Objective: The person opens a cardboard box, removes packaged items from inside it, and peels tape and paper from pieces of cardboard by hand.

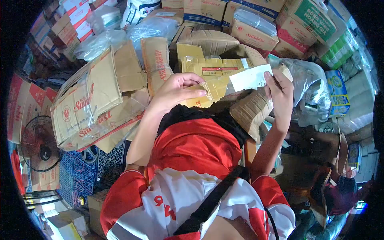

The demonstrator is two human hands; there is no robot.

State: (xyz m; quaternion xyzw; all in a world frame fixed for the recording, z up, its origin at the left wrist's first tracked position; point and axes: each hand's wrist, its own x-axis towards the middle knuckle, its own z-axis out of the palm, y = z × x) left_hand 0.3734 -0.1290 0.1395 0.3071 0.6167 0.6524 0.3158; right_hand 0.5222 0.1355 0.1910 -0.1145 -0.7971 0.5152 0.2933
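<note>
My left hand [176,91] is closed on a torn piece of yellow-brown cardboard [215,95] with shiny clear tape across it. Pinched between the thumb and fingers of my right hand [281,94] is a white sheet [249,78] with a ragged lower edge. The sheet's left end lies close to the cardboard piece; whether they are joined I cannot tell. Just beyond both hands stands a yellow-brown carton [192,64] with a red-framed label.
Flattened brown cartons [90,100] are piled at my left, above a fan [41,144] and blue plastic crates [78,172]. Stacked boxes [254,36] line the back. Clear plastic bags [312,80] lie at the right. Part of another person [340,192] shows at lower right.
</note>
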